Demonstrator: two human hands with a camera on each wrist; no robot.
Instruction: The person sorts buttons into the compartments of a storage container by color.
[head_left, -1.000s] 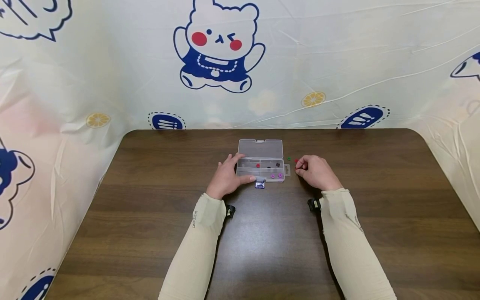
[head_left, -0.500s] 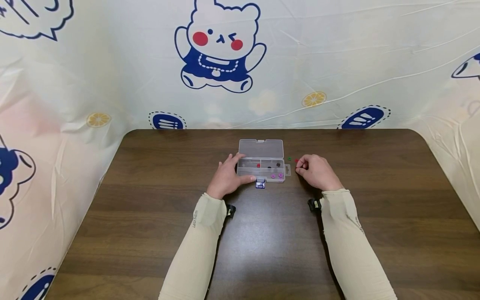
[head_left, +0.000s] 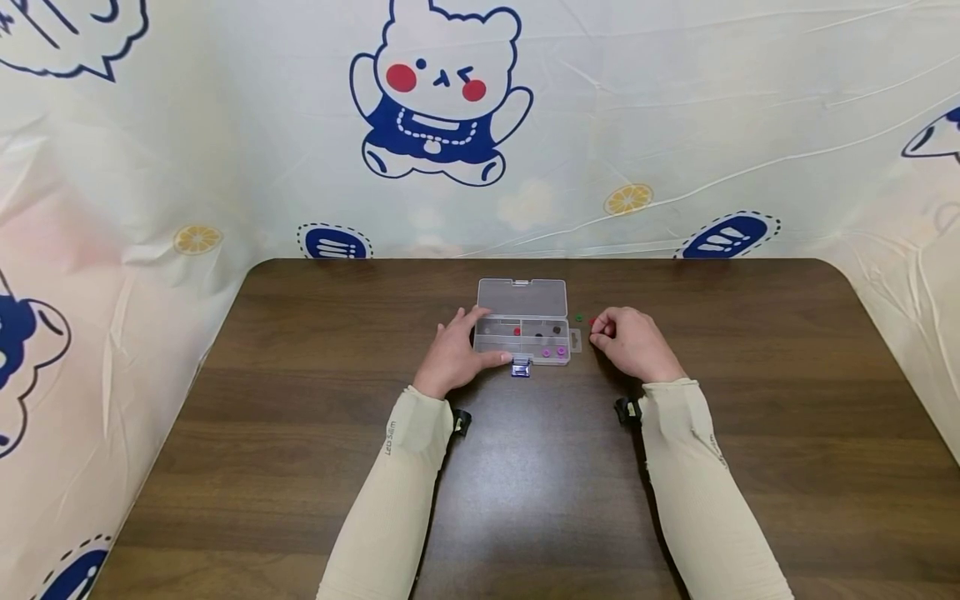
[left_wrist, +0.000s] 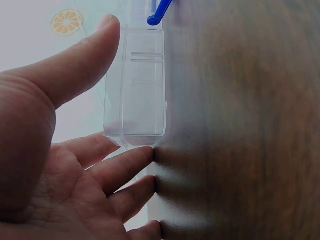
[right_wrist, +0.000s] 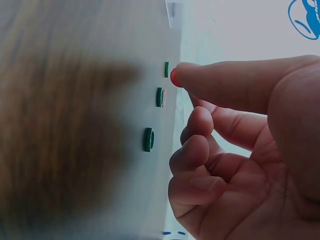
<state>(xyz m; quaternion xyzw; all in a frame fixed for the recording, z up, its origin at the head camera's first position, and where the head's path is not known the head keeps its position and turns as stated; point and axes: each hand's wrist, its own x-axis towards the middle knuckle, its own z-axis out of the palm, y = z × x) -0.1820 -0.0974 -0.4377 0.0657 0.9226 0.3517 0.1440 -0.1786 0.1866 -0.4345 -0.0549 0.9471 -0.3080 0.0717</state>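
Observation:
A clear plastic compartment box (head_left: 497, 348) stands near the table's far side with its lid (head_left: 522, 298) folded back. My left hand (head_left: 453, 350) holds its left end, thumb along the front rim and index finger at the back. In the left wrist view, other fingertips rest beside the box's end. To the box's right, my right hand (head_left: 636, 343) pinches a small red round piece (right_wrist: 174, 77) between thumb and finger, mostly hidden. Small green discs (right_wrist: 148, 139) lie near that hand. Inside the box sit two purple discs (head_left: 561, 352), a red piece (head_left: 517, 332) and dark pieces (head_left: 557, 329).
A blue latch (head_left: 521, 367) hangs at the box's front, and a hanging tab (head_left: 575, 340) juts from its right end. One green disc (head_left: 579, 317) and a red piece (head_left: 592, 321) lie on the brown table (head_left: 540, 500). A printed curtain (head_left: 270, 150) rises behind.
My right hand has shifted very slightly left, still pinching. The left hand and the box stay in place.

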